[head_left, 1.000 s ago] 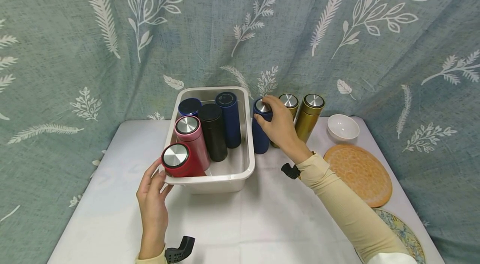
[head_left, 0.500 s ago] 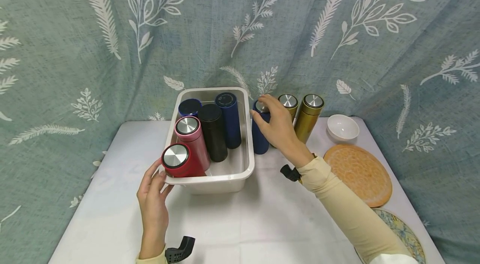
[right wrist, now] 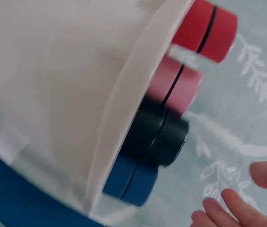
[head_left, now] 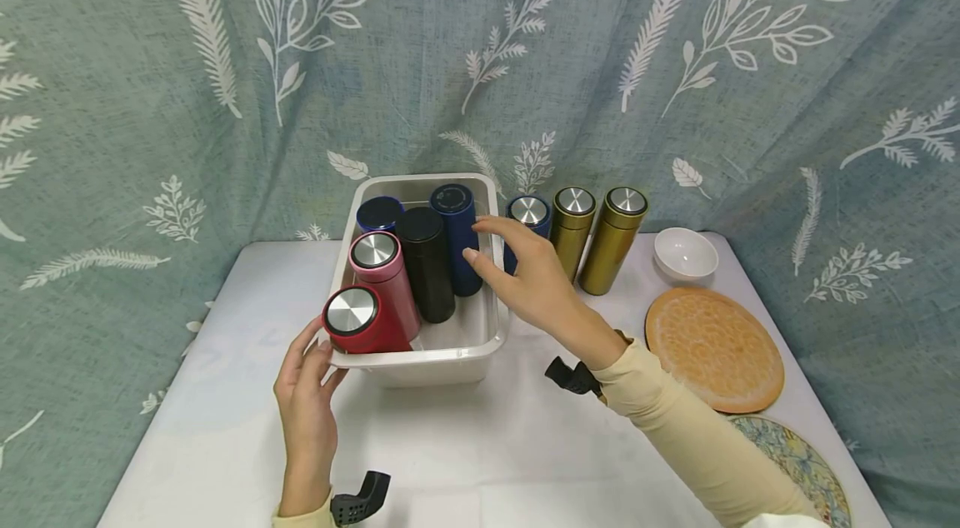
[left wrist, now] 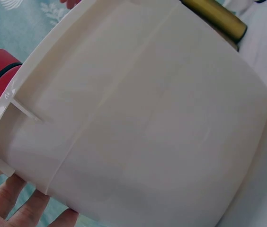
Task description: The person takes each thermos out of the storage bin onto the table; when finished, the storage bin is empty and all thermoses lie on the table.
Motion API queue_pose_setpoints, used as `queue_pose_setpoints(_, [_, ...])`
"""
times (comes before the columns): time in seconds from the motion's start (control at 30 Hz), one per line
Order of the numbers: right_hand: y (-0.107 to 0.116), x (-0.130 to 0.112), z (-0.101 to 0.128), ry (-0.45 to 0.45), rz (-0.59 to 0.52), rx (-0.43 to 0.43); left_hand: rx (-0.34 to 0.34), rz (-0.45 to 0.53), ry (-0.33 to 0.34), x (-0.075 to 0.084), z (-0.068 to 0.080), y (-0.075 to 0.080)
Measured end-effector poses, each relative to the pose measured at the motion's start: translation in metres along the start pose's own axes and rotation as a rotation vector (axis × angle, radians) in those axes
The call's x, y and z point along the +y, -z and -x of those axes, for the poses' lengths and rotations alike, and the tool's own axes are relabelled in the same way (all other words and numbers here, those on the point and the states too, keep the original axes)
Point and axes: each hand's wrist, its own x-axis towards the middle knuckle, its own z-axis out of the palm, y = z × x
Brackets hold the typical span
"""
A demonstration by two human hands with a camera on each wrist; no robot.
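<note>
My left hand point(head_left: 307, 403) holds the near left corner of a white plastic tub point(head_left: 438, 372), its fingers at the rim beside a red flask point(head_left: 372, 334). Also standing in the tub are a pink flask point(head_left: 393, 286), a black flask point(head_left: 427, 270), a dark blue flask point(head_left: 462, 249) and a blue-rimmed one point(head_left: 380, 213). Over the tub's right rim hovers my right hand point(head_left: 536, 278), thumb and fingers spread apart around nothing, near the dark blue flask. Another blue flask point(head_left: 528, 211), silver-lidded, stands outside the tub, partly hidden behind that hand.
Two gold flasks point(head_left: 572, 232) stand right of the silver-lidded blue one. Farther right are a small white bowl point(head_left: 686, 255), a round orange-brown mat point(head_left: 715, 351) and a patterned round mat point(head_left: 795, 461). A leaf-patterned curtain point(head_left: 420, 53) hangs behind the table.
My right hand has let go of the silver-lidded blue flask and moved left and lower, over the tub's right rim. The left hand and the tub have stayed put.
</note>
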Motion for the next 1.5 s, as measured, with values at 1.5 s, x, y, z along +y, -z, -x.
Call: queue_pose_setpoints(1.5, [-0.097,-0.040,0.021,-0.216,-0.626,-0.177,-0.003,-0.022,-0.011,-0.001,0.001,0.001])
